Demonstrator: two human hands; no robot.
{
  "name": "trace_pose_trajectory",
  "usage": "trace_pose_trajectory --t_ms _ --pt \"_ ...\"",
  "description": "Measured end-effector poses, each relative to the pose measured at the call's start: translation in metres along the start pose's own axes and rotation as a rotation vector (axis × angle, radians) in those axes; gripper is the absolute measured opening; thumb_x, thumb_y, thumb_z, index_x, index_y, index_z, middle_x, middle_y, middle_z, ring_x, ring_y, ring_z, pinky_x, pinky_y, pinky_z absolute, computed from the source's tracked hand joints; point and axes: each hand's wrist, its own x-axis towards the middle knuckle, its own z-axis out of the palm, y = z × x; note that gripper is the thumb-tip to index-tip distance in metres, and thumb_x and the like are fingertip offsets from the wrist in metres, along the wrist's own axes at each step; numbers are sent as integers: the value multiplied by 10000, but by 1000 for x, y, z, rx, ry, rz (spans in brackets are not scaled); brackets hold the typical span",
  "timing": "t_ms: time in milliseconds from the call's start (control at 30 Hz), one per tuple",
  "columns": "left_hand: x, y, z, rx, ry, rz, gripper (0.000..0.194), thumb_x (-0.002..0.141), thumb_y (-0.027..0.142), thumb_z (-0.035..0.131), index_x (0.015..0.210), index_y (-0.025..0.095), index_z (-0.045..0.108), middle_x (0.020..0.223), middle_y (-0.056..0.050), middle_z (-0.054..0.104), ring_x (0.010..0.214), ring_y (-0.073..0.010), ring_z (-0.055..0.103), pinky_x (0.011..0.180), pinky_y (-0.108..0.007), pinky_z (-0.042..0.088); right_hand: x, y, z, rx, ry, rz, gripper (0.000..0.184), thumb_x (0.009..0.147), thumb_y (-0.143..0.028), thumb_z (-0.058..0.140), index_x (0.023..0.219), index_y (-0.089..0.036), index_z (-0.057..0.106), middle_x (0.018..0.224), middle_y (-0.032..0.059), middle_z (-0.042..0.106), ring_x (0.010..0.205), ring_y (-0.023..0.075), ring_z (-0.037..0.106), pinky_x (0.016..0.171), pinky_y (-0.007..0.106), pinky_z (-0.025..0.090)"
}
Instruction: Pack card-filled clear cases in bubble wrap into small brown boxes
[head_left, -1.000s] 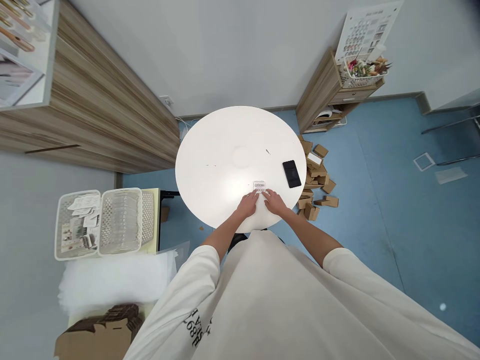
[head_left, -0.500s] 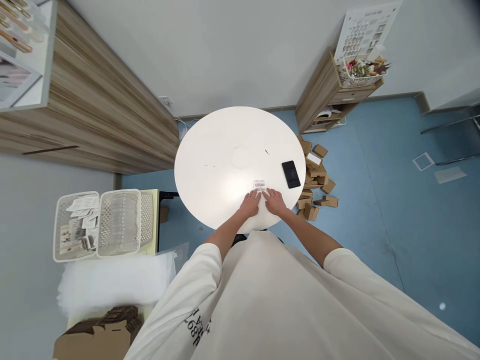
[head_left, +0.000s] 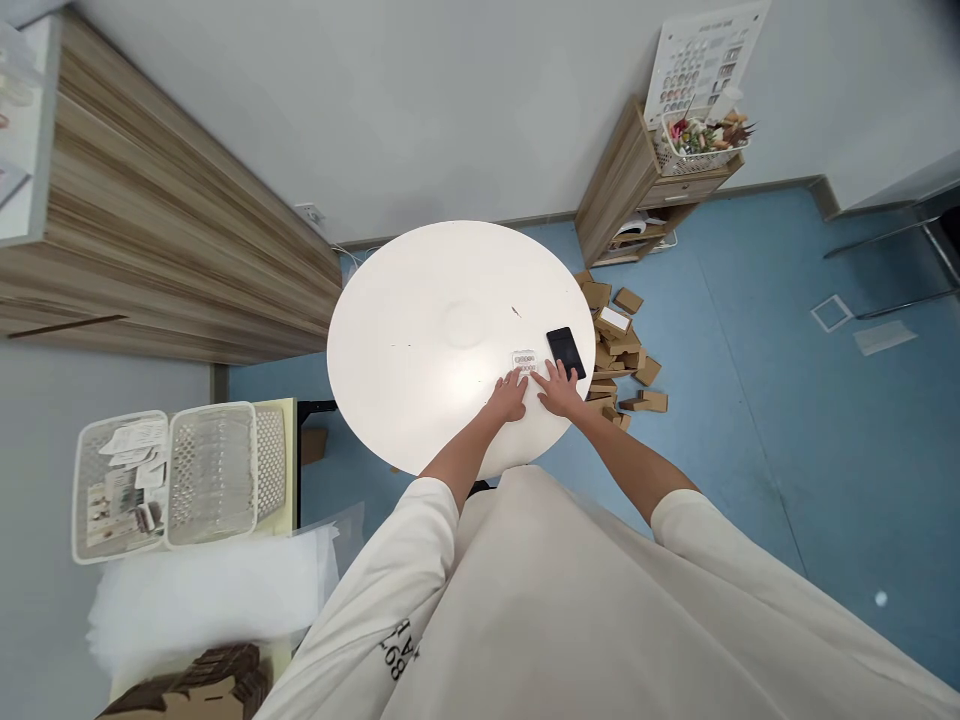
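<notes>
A small clear case (head_left: 524, 357) lies on the round white table (head_left: 397, 300), left of a black phone (head_left: 564, 346), as I watch from afar. The left hand (head_left: 510, 396) bends its fingers at the case's near edge, grip impossible for me to tell; the right hand (head_left: 559, 390), fingers splayed, clasping nothing, reaches the phone's near end.

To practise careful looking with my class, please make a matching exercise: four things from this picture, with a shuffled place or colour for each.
1. small clear case
2. phone
3. basket of flowers
4. cardboard boxes

A. on the wooden cabinet
B. brown, heaped right of the white table
C. at the fingertips of the left hand
D. black, near the right hand

Pairs: 1-C, 2-D, 3-A, 4-B
</notes>
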Motion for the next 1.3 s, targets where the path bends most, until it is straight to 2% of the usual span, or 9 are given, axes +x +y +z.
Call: trace_pose_trajectory --t_ms 167,400,600,767,900,1000,1133,1300 --pt "12 7 -6 106 -31 -10 838 846 251 582 1584 168 193 1700 -165 18 1566 -327 68 1247 -521 131 3 8 -3 -38 -24 8 662 997 -445 394 1623 -347 204 1710 78 45 1546 405 32 1161 682 107" --pt "7 14 -13 123 19 -20 785 877 245 558 1577 170 211 1692 -176 82 1554 -331 149 1232 -522 185 -4 3 -8 -36 113 -98 624 984 -385 418 1587 -255 328 1700 116 103 1552 348 52 1195 596 38" --pt "-22 2 -18 109 116 -89 703 910 220 511 1559 152 249 1679 -195 138 1547 -327 185 1215 -499 228 0 -21 -12 -8 140 -151 598 980 -379 421 1556 -222 383 1688 125 158 1548 332 78 1203 556 30" --pt "-69 -26 -21 86 192 -182 646 919 195 491 1534 134 303 1676 -206 140 1527 -345 240 1196 -490 264 1 -57 -14 -40 152 -232 560 982 -372 417 1514 -200 445 1675 144 193 1544 332 101 1205 544 42" --pt "-119 -53 -17 57 282 -248 622 919 180 482 1520 146 326 1672 -201 169 1523 -336 253 1181 -490 287 -4 -100 -13 -87 135 -286 534 986 -358 410 1492 -200 472 1665 149 220 1533 328 144 1197 543 85" --pt "-163 -77 -8 29 342 -302 604 921 181 477 1510 147 348 1667 -193 194 1517 -326 270 1168 -477 318 -9 -146 -5 -119 130 -349 521 985 -344 411 1479 -200 488 1648 153 260 1522 326 177 1188 534 125" --pt "-236 -119 15 -26 446 -356 584 940 200 457 1515 149 365 1652 -173 252 1518 -300 279 1179 -446 324 -19 -227 18 -149 124 -440 520 986 -344 406 1477 -198 492 1627 155 305 1500 323 227 1171 518 179" --pt "-348 -185 57 -98 549 -471 565 957 227 439 1515 155 389 1631 -164 303 1489 -304 334 1165 -453 358 -43 -343 65 -164 114 -543 510 988 -355 407 1462 -202 514 1607 149 344 1471 318 280 1163 509 221"
